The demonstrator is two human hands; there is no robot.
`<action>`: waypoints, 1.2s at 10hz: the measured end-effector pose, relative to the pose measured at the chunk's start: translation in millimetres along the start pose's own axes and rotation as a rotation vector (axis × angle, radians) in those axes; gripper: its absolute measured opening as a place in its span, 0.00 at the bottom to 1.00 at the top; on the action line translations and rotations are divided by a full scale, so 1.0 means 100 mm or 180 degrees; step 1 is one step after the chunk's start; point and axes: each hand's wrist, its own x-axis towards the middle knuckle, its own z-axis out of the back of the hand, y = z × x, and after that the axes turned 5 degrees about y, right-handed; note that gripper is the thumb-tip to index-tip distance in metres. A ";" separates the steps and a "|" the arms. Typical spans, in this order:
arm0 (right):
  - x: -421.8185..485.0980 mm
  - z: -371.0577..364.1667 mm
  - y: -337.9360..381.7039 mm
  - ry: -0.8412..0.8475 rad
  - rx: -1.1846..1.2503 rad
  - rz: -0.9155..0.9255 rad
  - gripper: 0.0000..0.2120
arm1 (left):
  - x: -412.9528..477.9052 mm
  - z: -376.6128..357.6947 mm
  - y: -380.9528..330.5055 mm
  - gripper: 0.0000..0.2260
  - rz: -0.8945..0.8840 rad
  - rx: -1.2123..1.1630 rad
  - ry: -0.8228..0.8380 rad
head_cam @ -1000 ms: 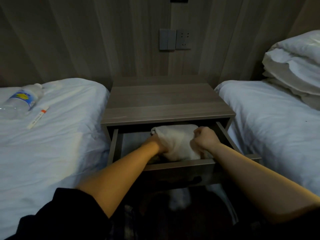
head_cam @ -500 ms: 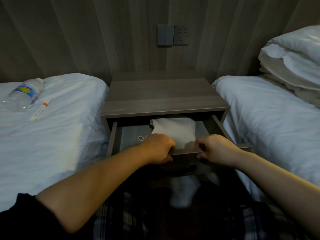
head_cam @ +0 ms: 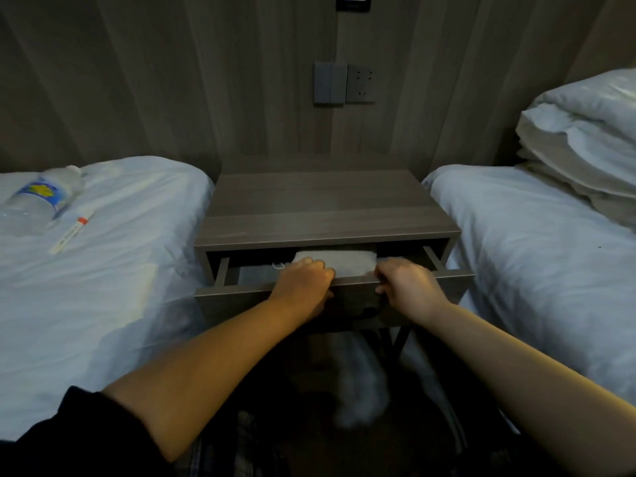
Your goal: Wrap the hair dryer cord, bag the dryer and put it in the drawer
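**Nightstand**: the landmark.

**Drawer**: set in the nightstand's front and partly open, showing a narrow gap.

**Bag**: pale cloth, lying in the drawer at mid-width, its rear part under the nightstand top. The dryer is presumably inside but cannot be seen.

**Left hand**: on the drawer front's top edge, left of centre. The fingers are curled over the edge and grip it.

**Right hand**: on the same edge, right of centre. The fingers are hooked over it.

**Bottle**: lying on the bed to the left of the nightstand, not involved.

**Step in hand (judged):** closing the drawer, the task's last act.

**Handling notes:**
- Push evenly with both hands so the drawer runs straight and does not skew.
- The bag rises close to the nightstand's top, so flatten it if it snags.
- Draw the fingertips off the edge before the front meets the frame.
- Finish with flat palms on the drawer's face.
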 end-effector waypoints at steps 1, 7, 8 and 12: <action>0.14 -0.01 -0.04 -0.0265 -0.0146 -0.0054 0.11 | 0.13 0.00 0.12 0.20 -0.0084 0.0274 -0.0458; 0.93 -0.14 -0.26 -0.0276 -0.0653 -0.0276 0.39 | 0.87 -0.25 0.56 0.38 0.0375 0.0193 -0.0418; 0.93 -0.19 -0.26 -0.0385 -0.0682 -0.0273 0.38 | 0.88 -0.28 0.56 0.37 0.0372 0.0241 -0.0528; 0.84 0.16 -0.16 0.0201 0.0270 -0.0416 0.41 | 0.88 -0.27 0.57 0.35 0.0346 0.0276 -0.0291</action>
